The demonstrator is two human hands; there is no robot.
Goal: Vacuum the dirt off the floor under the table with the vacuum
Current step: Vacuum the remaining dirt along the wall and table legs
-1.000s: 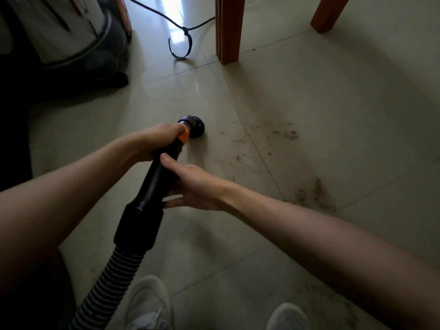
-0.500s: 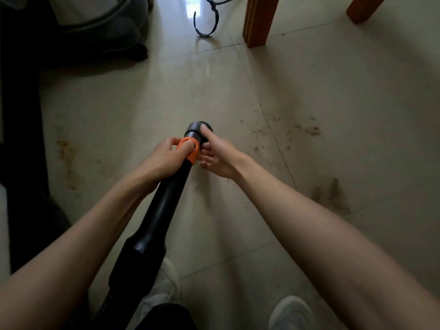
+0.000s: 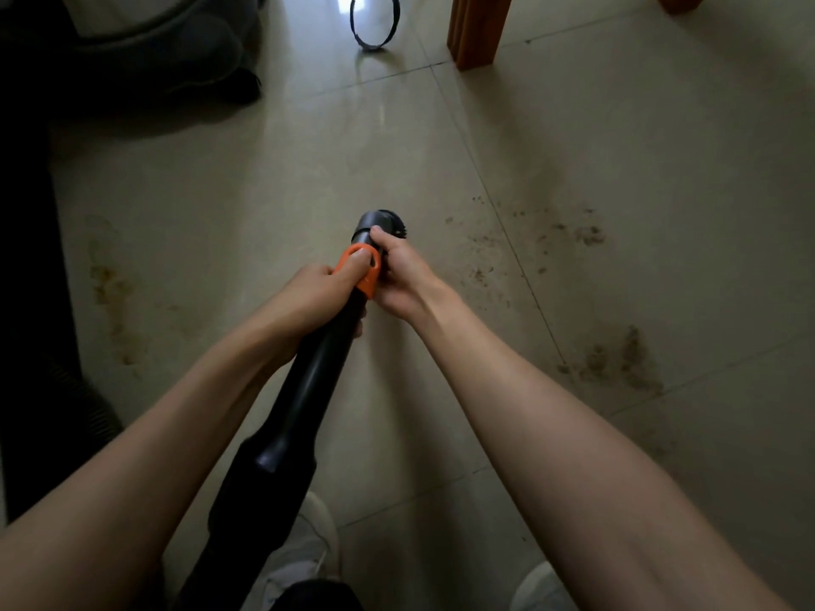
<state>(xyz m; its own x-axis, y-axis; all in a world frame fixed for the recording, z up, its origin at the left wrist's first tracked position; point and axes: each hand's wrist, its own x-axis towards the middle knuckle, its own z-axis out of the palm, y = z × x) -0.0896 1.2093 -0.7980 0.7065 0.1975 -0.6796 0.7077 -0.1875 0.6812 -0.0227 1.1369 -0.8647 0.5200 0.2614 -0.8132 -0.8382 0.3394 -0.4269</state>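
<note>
Both hands [image 3: 353, 288] now gripping vacuum nozzle [image 3: 375, 224], right fingers newly curled

A pale tiled floor [image 3: 335, 160] fills the frame. Brown dirt [image 3: 617, 359] lies scattered right of centre, with fainter stains [image 3: 110, 288] at the left. An orange-brown wooden table leg [image 3: 478, 28] stands at the top, a curled dark strap [image 3: 372, 30] just left of it, and the vacuum body [image 3: 154, 50] at upper left.

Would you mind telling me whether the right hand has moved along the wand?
Yes. The right hand has slid up the wand to its brush end, past the orange collar.
</note>
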